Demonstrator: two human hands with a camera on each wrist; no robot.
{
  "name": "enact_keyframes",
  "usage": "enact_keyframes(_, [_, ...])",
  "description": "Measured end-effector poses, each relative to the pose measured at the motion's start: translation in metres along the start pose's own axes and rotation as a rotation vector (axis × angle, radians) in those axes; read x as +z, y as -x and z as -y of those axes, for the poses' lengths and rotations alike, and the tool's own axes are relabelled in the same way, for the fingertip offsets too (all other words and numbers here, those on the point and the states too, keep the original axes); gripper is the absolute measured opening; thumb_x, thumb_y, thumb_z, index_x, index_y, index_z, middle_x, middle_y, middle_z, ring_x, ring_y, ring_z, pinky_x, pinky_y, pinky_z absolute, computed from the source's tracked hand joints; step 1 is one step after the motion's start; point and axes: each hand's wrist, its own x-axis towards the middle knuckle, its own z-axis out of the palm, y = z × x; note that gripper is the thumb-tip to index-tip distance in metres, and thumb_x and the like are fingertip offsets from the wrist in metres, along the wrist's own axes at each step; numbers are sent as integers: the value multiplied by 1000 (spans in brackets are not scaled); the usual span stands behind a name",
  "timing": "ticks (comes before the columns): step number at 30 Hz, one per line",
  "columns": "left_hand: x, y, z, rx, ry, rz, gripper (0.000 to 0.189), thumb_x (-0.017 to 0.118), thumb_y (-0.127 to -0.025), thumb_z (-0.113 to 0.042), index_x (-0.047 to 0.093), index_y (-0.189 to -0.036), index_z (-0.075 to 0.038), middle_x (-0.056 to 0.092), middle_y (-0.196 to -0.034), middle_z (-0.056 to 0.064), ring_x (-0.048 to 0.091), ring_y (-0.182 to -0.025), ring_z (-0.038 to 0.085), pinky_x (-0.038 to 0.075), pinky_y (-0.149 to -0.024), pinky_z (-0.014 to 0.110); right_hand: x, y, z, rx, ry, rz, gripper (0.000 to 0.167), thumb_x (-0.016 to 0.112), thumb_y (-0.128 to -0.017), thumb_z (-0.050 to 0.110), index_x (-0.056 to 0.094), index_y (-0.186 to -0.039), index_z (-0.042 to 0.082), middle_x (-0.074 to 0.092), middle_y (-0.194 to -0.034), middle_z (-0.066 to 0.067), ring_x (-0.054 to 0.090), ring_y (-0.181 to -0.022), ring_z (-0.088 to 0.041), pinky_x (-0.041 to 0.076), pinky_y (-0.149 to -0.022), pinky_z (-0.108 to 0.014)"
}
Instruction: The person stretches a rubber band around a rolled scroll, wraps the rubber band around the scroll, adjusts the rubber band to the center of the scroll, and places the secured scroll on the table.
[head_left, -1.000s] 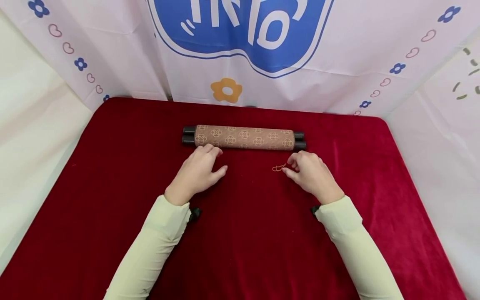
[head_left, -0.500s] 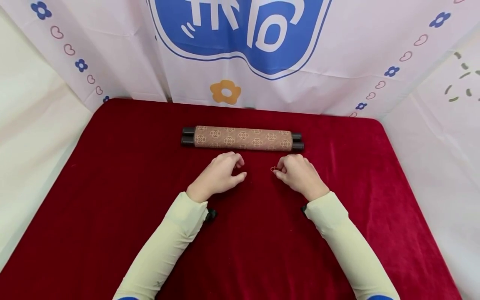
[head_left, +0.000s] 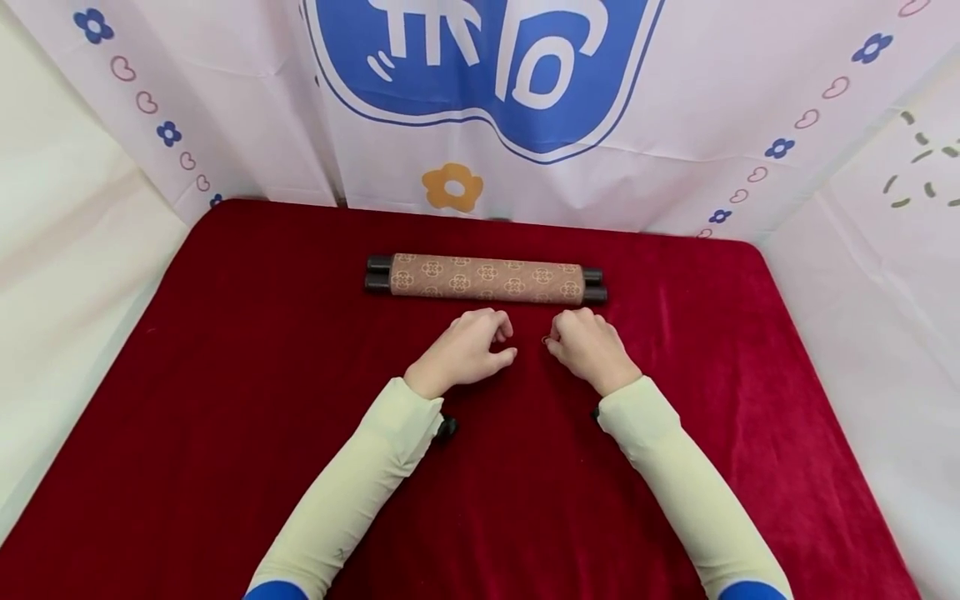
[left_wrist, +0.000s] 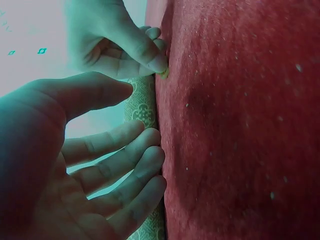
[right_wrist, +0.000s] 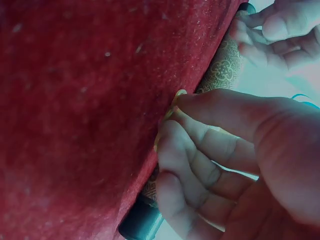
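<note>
A rolled-up scroll (head_left: 487, 278) with brown patterned backing and black rod ends lies across the far half of the table. In front of its right half, my right hand (head_left: 592, 346) pinches a thin yellowish rubber band (right_wrist: 181, 93) between thumb and forefinger, low over the cloth; most of the band is hidden by the fingers. My left hand (head_left: 468, 348) is just left of it, holding nothing. In the left wrist view its fingers (left_wrist: 150, 160) are spread and relaxed, thumb apart, with the scroll behind them.
Red velvet cloth (head_left: 225, 375) covers the table. A white printed curtain (head_left: 247, 100) stands behind the far edge, with pale curtains at both sides. Dark wrist devices show at both cuffs.
My left hand has moved right, away from the scroll's left end, toward the right hand. My right hand has taken the rubber band from the cloth and shifted slightly left.
</note>
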Motion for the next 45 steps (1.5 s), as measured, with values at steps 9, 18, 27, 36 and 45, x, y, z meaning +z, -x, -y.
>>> enact_keyframes(9, [7, -10, -4, -10, 29, 5, 19, 72, -98, -16, 70, -112, -4, 71, -105, 8, 67, -96, 21, 55, -88, 38, -1, -5, 6, -3, 37, 18, 24, 72, -93, 12, 70, -70, 13, 68, -70, -3, 63, -61, -22, 55, -59, -43])
enact_keyframes(18, [13, -14, -8, -7, 77, -42, 11, 70, -99, -15, 73, -106, -7, 75, -97, 5, 71, -90, 16, 58, -83, 33, 0, -2, 6, 9, -120, -46, 8, 72, -93, 13, 78, -89, 10, 77, -83, -4, 70, -69, -19, 60, -70, -42])
enact_keyframes(27, [13, -13, -12, -15, 99, -120, 14, 66, -104, -21, 76, -107, -12, 76, -95, 0, 71, -89, 13, 57, -77, 30, -2, 3, 11, -62, -266, -126, 10, 70, -96, 14, 78, -94, 7, 79, -86, -6, 76, -80, -17, 61, -73, -36])
enact_keyframes(36, [13, -8, -9, -41, 74, -170, 9, 67, -103, -20, 75, -104, -16, 74, -94, -2, 69, -86, 11, 56, -72, 31, -2, 6, 17, -115, -312, -141, 9, 70, -95, 11, 77, -93, 5, 78, -85, -6, 74, -78, -17, 61, -72, -34])
enact_keyframes(45, [6, 1, 1, -71, 45, -166, 6, 68, -101, -19, 74, -99, -18, 73, -89, -5, 67, -81, 10, 53, -67, 30, -1, 11, 15, -106, -316, -146, 8, 70, -95, 11, 76, -91, 7, 76, -84, -4, 72, -77, -15, 59, -71, -33])
